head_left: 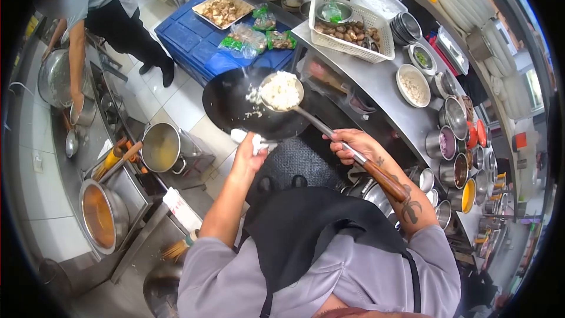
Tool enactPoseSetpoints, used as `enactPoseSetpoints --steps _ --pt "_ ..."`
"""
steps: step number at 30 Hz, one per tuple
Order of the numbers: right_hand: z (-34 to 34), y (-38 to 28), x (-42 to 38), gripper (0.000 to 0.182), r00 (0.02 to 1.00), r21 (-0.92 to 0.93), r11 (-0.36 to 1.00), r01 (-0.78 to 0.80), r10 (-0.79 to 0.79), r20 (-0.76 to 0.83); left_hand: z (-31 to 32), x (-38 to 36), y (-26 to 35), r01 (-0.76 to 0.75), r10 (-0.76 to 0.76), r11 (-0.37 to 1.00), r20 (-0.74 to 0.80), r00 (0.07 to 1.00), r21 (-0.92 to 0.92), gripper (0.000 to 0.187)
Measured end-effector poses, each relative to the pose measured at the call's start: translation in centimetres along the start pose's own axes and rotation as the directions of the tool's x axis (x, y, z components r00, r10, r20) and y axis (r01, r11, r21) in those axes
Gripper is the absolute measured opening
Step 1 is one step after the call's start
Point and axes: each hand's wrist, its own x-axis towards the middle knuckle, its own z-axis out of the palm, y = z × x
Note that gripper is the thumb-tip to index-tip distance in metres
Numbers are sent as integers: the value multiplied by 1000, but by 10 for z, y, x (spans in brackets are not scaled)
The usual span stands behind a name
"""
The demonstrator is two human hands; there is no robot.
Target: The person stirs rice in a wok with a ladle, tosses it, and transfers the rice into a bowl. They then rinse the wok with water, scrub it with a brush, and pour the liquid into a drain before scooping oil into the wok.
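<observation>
My right hand (355,147) is closed around the metal shaft of a long ladle (316,123) with a wooden handle end. White and pale-yellow food resembling fried rice (281,90) fills the ladle's bowl, which is above the black wok (220,106). Some loose grains show in the wok beside the bowl. My left hand (251,153) grips the wok's near edge through a folded white cloth (240,135). Whether a handle lies beneath the cloth is hidden.
A blue chest (182,32) ahead bears a tray of chopped food (222,9) and bagged vegetables. Along the right, a steel counter (406,109) carries a mushroom basket (347,53) and several bowls. At left, a pot (162,147) stands near another person (100,0).
</observation>
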Motion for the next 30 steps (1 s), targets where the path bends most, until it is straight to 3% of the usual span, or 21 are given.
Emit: enactPoseSetpoints --steps 2,3,5,6,8,10,11,14,18,21,24,26,28,30 --pt "-9 0 2 16 999 15 999 -39 39 -35 -14 -46 -9 -102 123 980 -112 986 173 13" --pt "-18 4 3 16 997 -8 998 -68 68 -38 -53 -45 -27 -91 101 986 -66 993 140 9" --pt "-26 4 4 14 996 -90 993 -80 77 -38 -87 -63 -51 -92 108 941 -31 994 325 8" --pt "-20 4 2 12 998 -138 989 -61 64 14 -84 -72 -58 -99 126 945 -69 990 311 10" --pt "-1 3 12 14 999 -213 977 -30 26 -23 -67 -72 -59 -142 146 940 11 989 309 6" --pt "12 1 21 15 996 -61 998 -35 40 75 -37 -66 -30 -55 58 956 -2 998 289 8" --pt "13 4 25 18 996 -25 1000 -4 6 89 -30 -65 -17 -80 48 972 144 988 221 13" --pt "17 11 10 17 995 40 999 24 -28 95 -12 -76 -13 56 -74 985 111 991 164 13" --pt "-12 12 -37 24 984 224 971 77 -110 138 -12 -84 -18 51 -66 990 119 991 130 15" --pt "-35 9 -88 28 970 300 930 213 -238 49 -12 -92 -20 18 -50 991 253 966 129 16" --pt "-56 2 -137 32 934 327 875 356 -348 -86 -22 -86 -13 69 -98 991 263 960 116 10" --pt "-71 -7 -168 31 850 193 835 515 -469 -239 -22 -88 -8 73 -100 991 254 962 112 10" --pt "-100 -20 -191 25 761 -3 821 571 -531 -373 -17 -95 -8 69 -93 992 241 966 106 9" --pt "-122 -34 -208 15 582 -310 758 574 -644 -498 -9 -105 -8 18 -38 995 208 977 97 10"
